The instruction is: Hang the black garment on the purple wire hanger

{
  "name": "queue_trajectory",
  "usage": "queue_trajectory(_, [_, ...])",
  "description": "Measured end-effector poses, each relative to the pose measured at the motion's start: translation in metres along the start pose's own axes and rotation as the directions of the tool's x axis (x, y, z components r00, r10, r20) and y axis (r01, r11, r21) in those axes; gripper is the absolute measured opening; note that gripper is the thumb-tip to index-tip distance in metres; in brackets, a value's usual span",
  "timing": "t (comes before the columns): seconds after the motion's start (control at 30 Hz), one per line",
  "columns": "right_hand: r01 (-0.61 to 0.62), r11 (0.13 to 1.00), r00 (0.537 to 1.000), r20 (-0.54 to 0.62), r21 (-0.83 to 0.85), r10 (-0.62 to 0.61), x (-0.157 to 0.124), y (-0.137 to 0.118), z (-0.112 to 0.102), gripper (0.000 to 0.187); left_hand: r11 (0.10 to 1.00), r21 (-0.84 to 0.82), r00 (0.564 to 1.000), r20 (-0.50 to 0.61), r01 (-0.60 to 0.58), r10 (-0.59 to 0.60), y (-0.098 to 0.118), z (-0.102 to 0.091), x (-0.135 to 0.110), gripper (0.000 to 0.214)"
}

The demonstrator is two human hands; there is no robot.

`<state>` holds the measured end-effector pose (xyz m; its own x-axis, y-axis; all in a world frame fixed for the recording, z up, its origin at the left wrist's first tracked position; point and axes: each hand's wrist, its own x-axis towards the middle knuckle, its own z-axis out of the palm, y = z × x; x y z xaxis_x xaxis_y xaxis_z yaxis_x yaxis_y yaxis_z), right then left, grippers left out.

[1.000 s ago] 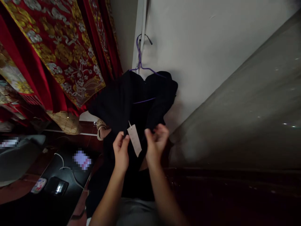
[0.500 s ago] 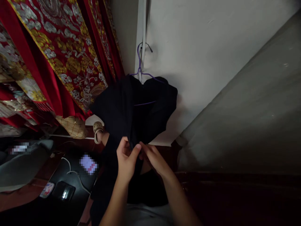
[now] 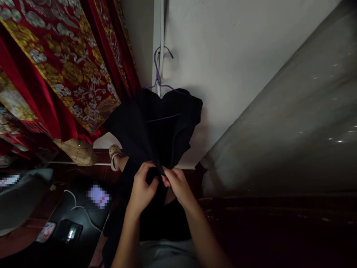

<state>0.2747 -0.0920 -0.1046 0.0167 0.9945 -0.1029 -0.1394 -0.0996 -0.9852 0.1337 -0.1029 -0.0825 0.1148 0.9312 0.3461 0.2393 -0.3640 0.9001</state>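
Observation:
A dark, open-fronted shirt (image 3: pixel 131 126) hangs on a purple wire hanger (image 3: pixel 157 70), its two front edges coming together low down. My left hand (image 3: pixel 143 186) is curled at the left front edge, fingers on the cloth and thumb bent below them. From the other side, my right hand (image 3: pixel 175 182) pinches the same edge between thumb and fingers. Both hands are close together, almost touching. Dark cloth hides some of the fingertips, and any small fastening there is too dark to make out.
Red embroidered cloth (image 3: pixel 83 74) hangs at the left. The hanger's hook is on a white pole (image 3: pixel 162 22) by a pale wall (image 3: pixel 223 56). A black seat-like surface (image 3: pixel 92 212) holds a phone (image 3: pixel 99 196), a cable and small items. Grey sheeting (image 3: pixel 279 149) slants down at right.
The view has shifted slightly right. My left thumb has drawn back from the right hand's fingers and bent; my right hand now pinches the shirt's edge, which is pulled rightward.

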Motion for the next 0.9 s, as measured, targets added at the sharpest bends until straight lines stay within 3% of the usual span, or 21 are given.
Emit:
queue_trajectory(0.17, [0.051, 0.999, 0.999, 0.019, 0.015, -0.051, -0.006, -0.002, -0.002, 0.060, 0.999, 0.014, 0.999, -0.039, -0.030, 0.030, -0.002, 0.016, 0.003, 0.016])
queue_trajectory(0.4, [0.171, 0.983, 0.984, 0.029, 0.069, -0.174, -0.009, -0.009, -0.013, 0.036, 0.993, -0.100, 0.983, -0.163, 0.070, -0.085, -0.006, 0.025, 0.008, 0.016])
queue_trajectory(0.5, [0.207, 0.978, 0.978, 0.016, 0.037, -0.208, -0.009, -0.009, -0.015, 0.035, 0.996, -0.082, 0.992, -0.115, 0.037, -0.046, -0.003, 0.028, 0.008, 0.017])
queue_trajectory(0.6, [0.279, 0.960, 0.956, -0.092, 0.007, -0.277, -0.010, -0.009, -0.015, 0.031, 0.998, -0.036, 0.998, -0.042, -0.044, 0.043, 0.000, 0.030, 0.007, 0.013])
queue_trajectory(0.7, [0.322, 0.945, 0.933, -0.151, -0.062, -0.328, -0.010, -0.009, -0.016, 0.024, 0.996, 0.017, 0.995, -0.039, -0.089, 0.089, 0.002, 0.030, 0.006, 0.011])
queue_trajectory(0.8, [0.350, 0.931, 0.921, -0.142, -0.107, -0.362, -0.009, -0.008, -0.017, 0.022, 0.993, 0.057, 0.990, -0.097, -0.099, 0.104, 0.001, 0.029, 0.004, 0.010])
queue_trajectory(0.9, [0.372, 0.921, 0.914, -0.127, -0.113, -0.385, -0.005, -0.006, -0.018, 0.022, 0.986, 0.130, 0.951, -0.277, -0.104, 0.137, -0.001, 0.027, 0.000, 0.006])
